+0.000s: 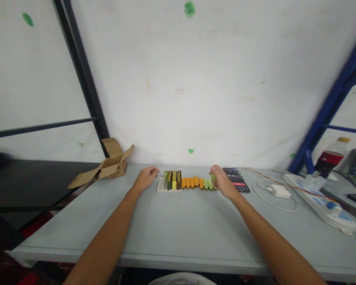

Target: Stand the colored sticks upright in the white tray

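A white tray [161, 184] with pegs or pockets holds upright rows of small pieces, green, yellow and dark brown [178, 180]. Right of it, orange pieces [192, 182] and light green pieces [208, 184] lie in a row on the table. My right hand [221, 180] is closed round a light green piece [212, 176] at the right end of that row. My left hand [147, 177] rests just left of the tray, its fingers curled together; whether they hold anything is too small to tell.
An open cardboard box [115, 165] stands at the back left. A phone [239, 183] showing a timer lies beside my right hand. Further right are a white charger [280, 191], cables, a power strip [320, 209] and a bottle [332, 156]. A wall rises behind the table [178, 229].
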A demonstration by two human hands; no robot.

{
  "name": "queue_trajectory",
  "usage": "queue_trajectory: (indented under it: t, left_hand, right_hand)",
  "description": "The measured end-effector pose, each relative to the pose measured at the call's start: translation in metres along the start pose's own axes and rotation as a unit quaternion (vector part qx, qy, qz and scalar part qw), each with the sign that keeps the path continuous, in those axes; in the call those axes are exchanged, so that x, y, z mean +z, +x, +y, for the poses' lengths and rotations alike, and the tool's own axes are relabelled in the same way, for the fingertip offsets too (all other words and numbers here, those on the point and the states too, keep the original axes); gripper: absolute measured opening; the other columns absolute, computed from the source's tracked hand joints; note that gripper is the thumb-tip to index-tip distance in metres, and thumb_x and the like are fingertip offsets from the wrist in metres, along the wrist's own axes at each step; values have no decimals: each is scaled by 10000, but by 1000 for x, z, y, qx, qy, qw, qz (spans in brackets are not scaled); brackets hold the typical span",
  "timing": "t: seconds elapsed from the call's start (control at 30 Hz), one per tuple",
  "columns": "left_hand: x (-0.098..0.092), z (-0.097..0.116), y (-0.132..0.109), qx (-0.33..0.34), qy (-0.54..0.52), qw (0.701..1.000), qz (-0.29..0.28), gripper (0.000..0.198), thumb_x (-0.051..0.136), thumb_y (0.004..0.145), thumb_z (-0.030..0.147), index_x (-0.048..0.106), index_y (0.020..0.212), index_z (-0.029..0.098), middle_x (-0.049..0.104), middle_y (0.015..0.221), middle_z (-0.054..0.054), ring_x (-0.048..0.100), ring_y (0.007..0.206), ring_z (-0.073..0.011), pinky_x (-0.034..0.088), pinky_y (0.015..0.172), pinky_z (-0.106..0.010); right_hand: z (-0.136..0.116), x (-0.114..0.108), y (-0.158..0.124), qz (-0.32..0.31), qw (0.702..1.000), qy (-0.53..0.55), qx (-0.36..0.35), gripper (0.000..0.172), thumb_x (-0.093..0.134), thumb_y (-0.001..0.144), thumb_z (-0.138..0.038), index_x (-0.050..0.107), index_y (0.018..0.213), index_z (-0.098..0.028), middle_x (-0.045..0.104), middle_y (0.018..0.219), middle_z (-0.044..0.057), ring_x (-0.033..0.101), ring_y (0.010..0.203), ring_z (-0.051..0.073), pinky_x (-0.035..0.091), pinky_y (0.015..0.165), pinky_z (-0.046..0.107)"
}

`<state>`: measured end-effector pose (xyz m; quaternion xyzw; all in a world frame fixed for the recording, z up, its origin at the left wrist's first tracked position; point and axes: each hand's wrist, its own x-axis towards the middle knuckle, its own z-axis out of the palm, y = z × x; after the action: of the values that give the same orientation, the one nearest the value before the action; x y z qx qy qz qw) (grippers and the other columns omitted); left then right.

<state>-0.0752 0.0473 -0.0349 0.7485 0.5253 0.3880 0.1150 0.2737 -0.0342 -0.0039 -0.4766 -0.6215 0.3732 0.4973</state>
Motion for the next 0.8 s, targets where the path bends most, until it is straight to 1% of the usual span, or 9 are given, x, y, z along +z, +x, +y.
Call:
queue_trajectory:
  t: [0.1, 0.2, 0.3, 0.4, 0.57, 0.7, 0.8]
  left_hand:
    - [-1, 1, 0, 0, 7, 1000, -4, 306, 483, 858, 414, 649, 741, 186, 677, 659, -4, 588, 631, -167, 430, 642, -262]
    - [-1, 3, -1, 0, 4, 1000, -7, 307, 482, 858, 408, 651, 740, 181, 671, 653, -3, 579, 621, -162, 423, 641, -259]
    - [-1, 4, -1, 0, 5, 1000, -5, 307, 485, 856, 409, 656, 737, 183, 666, 642, -1, 574, 613, -161, 419, 636, -258]
    - [-1, 5, -1, 0, 8, 1000, -5, 306, 490, 853, 408, 660, 734, 184, 664, 634, -1, 571, 608, -162, 419, 637, -259]
    - [-1, 3, -1, 2, 6, 1000, -8, 310, 483, 863, 412, 662, 758, 181, 682, 662, -9, 576, 621, -165, 419, 640, -258]
    - [-1, 2, 0, 3, 11, 1000, -10, 311, 481, 865, 415, 660, 764, 182, 690, 673, -8, 580, 624, -164, 418, 639, -257]
    - [-1, 4, 0, 4, 16, 1000, -9, 308, 486, 860, 416, 661, 760, 183, 692, 671, -7, 582, 621, -165, 418, 635, -257]
  right_hand:
    - [-3, 4, -2, 11, 1000, -10, 0, 237, 456, 874, -466, 406, 833, -238, 302, 591, -84, 328, 489, 104, 256, 446, 215]
    - [-7, 6, -5, 26, 999, -2, -22, 154, 379, 888, -367, 391, 808, -236, 337, 580, -72, 350, 496, 116, 279, 457, 229]
    - [-8, 6, -6, 25, 999, 21, -36, 106, 352, 870, -325, 382, 813, -240, 333, 555, -75, 349, 476, 123, 256, 446, 236]
    - [-5, 5, -5, 17, 998, 40, -33, 87, 360, 853, -324, 376, 819, -245, 322, 557, -83, 330, 449, 114, 235, 433, 231]
    - [-1, 5, -2, 12, 998, 53, -37, 81, 357, 841, -320, 386, 828, -246, 334, 569, -85, 332, 450, 111, 253, 431, 222]
    - [1, 5, -2, 7, 998, 40, -38, 98, 363, 857, -333, 393, 836, -243, 352, 582, -80, 346, 463, 111, 280, 442, 223]
    - [3, 5, -2, 1, 999, 37, -39, 116, 363, 883, -346, 390, 838, -243, 344, 596, -76, 350, 469, 110, 277, 442, 223]
